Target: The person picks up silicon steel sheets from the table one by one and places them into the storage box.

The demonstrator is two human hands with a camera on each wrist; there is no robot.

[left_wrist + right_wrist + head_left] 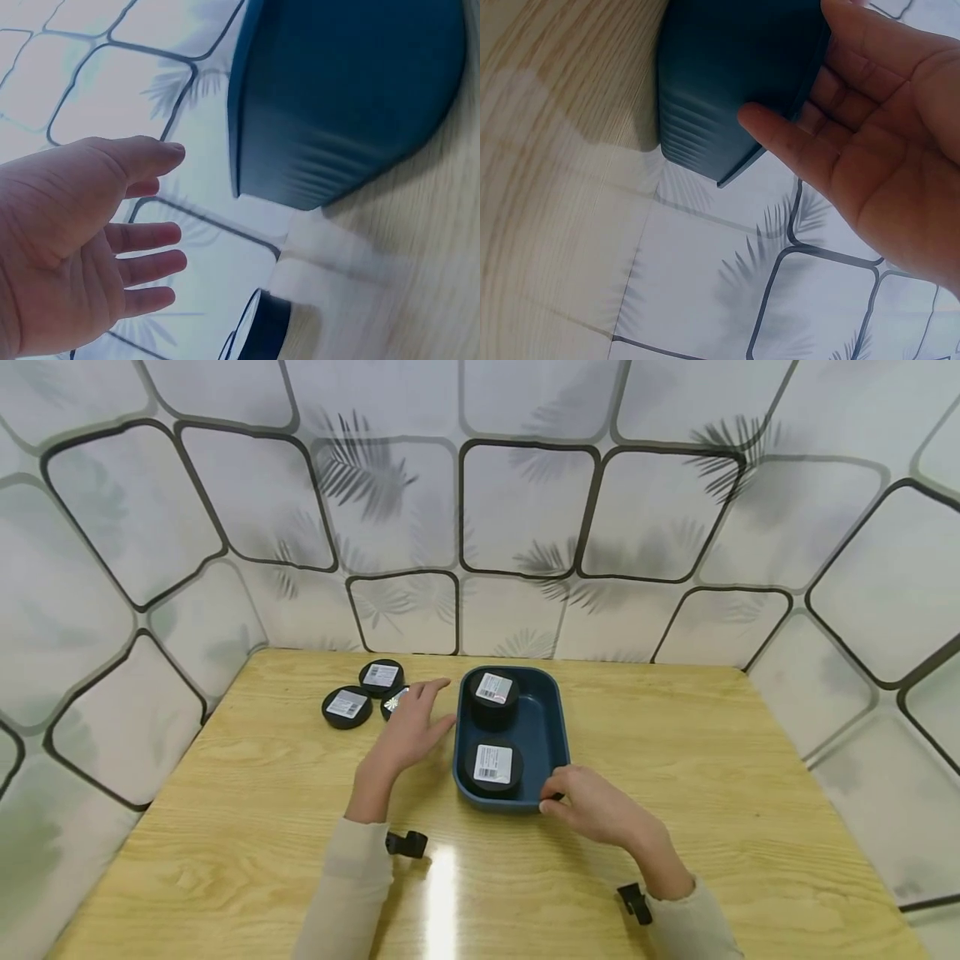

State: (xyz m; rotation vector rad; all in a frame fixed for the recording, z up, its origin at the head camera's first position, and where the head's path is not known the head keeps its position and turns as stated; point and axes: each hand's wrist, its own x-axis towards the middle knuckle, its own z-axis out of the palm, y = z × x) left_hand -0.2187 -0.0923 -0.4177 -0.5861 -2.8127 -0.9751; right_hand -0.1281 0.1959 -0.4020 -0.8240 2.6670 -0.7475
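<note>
A dark blue rectangular bin stands on the table, seen from outside in both wrist views. Inside it, along the left side, are a black round container at the far end and another black round container at the near end, both with white labels on top. My right hand grips the bin's near right corner, its thumb on the outer wall and the fingers over the rim. Holding nothing, my left hand is beside the bin's left wall, fingers extended and thumb apart, as the left wrist view also shows.
Left of the bin lie a black disc and another black disc, both with white labels. A third disc is partly hidden behind my left hand. A patterned curtain or wall covering rises behind the wooden table.
</note>
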